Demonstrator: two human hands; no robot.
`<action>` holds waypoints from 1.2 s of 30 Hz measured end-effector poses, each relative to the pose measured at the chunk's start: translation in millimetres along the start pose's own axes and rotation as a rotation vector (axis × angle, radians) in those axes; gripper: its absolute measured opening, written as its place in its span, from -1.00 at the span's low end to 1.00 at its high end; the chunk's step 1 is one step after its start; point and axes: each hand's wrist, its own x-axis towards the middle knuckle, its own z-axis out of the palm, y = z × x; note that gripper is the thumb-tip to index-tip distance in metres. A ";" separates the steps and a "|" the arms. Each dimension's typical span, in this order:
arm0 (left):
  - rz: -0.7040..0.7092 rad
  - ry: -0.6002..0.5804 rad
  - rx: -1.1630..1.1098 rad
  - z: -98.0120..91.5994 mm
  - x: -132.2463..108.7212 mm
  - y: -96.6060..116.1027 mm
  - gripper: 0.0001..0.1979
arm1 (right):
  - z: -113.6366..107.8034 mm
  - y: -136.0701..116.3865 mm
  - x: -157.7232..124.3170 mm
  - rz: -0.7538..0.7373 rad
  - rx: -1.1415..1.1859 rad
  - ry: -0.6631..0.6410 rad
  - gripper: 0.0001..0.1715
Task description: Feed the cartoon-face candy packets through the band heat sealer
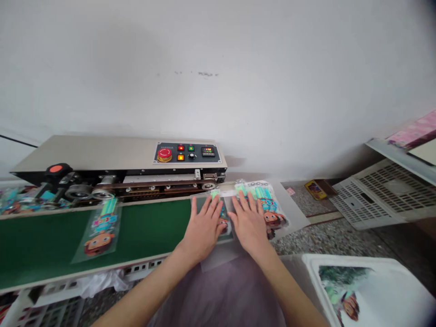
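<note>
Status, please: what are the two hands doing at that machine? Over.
Left hand flat on front packet at right end of green belt. Right hand flat on packet stack beside it. Lone packet mid-belt, well clear.

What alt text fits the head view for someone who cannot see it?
The left hand and right hand lie flat and open on cartoon-printed packets at the right end of a green conveyor belt. Another packet lies farther left on the belt, in front of a sealing machine with lit buttons.
</note>
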 end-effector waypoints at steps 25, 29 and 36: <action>0.025 -0.013 -0.004 -2.6 14.1 3.5 -0.50 | -3.5 -7.2 2.2 0.011 0.026 0.008 -0.44; -0.062 -0.006 0.023 -11.1 0.5 -5.3 -0.50 | -12.8 -23.0 3.1 -0.006 0.082 -0.018 -0.46; -0.155 -0.005 0.041 -31.5 2.9 -4.7 -0.50 | -14.8 25.1 -2.5 0.060 -0.010 0.066 -0.45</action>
